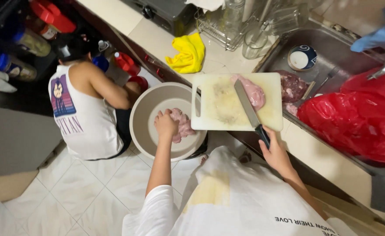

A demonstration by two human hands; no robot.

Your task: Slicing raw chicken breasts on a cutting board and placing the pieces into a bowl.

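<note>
My left hand [165, 123] presses down on pink raw meat pieces [182, 126] inside a large beige bowl [151, 105]. My right hand [274, 150] grips the black handle of a long knife [247, 107] whose blade lies flat across a white cutting board [222, 107]. One pink piece of raw meat [252, 91] rests at the board's far edge. The board overhangs the counter edge and partly covers the bowl's rim.
A person in a white sleeveless top [83, 111] crouches on the tiled floor to the left. A steel sink [332, 52] holds darker meat [292, 85], a small bowl and a red plastic bag [358, 116]. A yellow cloth [188, 53] and a dish rack lie on the counter.
</note>
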